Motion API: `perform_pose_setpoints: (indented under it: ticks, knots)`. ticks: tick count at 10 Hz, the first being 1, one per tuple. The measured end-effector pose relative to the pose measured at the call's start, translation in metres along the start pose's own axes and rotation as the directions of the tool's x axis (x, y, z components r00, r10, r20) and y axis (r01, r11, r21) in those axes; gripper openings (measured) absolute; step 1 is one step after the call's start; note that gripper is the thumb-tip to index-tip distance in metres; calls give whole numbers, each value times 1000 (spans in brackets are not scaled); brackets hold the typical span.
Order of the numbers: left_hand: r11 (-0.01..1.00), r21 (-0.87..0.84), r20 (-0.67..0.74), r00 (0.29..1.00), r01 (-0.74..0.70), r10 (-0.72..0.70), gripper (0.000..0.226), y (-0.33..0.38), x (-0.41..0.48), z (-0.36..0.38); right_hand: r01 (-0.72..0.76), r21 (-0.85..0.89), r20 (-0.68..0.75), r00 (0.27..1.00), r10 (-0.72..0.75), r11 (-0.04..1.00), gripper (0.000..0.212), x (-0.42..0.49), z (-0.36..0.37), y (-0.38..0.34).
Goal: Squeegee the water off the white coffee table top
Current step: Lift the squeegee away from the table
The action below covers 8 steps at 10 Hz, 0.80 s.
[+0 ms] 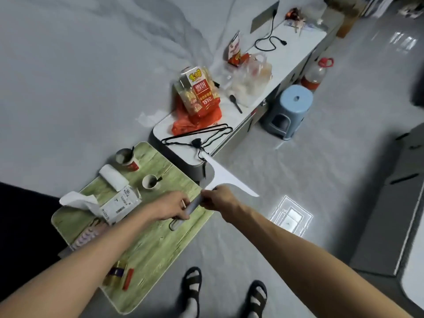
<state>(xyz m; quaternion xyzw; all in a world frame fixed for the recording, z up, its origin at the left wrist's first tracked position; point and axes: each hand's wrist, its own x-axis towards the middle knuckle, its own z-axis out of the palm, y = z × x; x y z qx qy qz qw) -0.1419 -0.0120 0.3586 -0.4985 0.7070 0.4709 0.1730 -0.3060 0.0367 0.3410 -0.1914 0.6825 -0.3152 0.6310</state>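
Observation:
A white squeegee (223, 175) is held in the air over the gap between a green wood-grain table (156, 244) and a long white coffee table (270, 72). Its wide T-shaped blade points away from me, toward the white table's near end. My right hand (219, 199) grips the handle just under the blade. My left hand (171, 206) is closed around the grey lower handle, above the green table's edge. The white top carries snack bags, a black hanger and cables.
On the green table stand two cups (127, 158), a tissue roll (113, 177), a paper box (121, 206) and small packets. A blue stool (289, 106) and a red-capped bottle (315, 74) stand right of the white table. My sandalled feet (192, 288) are on grey floor.

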Motion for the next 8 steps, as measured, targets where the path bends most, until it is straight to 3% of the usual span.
perform_pose_setpoints:
  ticks: [2,3,5,7,8]
  knots:
    - [988,6,-25,988,151,-151,24,-141,47,23,-45,-40,65,997,48,998,23,92,103,73]
    - [977,-4,-41,976,214,-214,21,-225,97,57,-114,-36,82,990,117,993,13,163,149,138]
    - [959,26,-96,956,281,-277,18,-313,162,120,-189,-52,54,980,192,981,15,241,187,222]
    - [929,224,-183,949,295,-258,20,-335,185,147,-222,-30,88,971,224,975,11,259,196,251]
    - [920,244,-206,943,308,-261,26,-331,188,148,-259,-62,167,950,266,964,11,262,192,248]
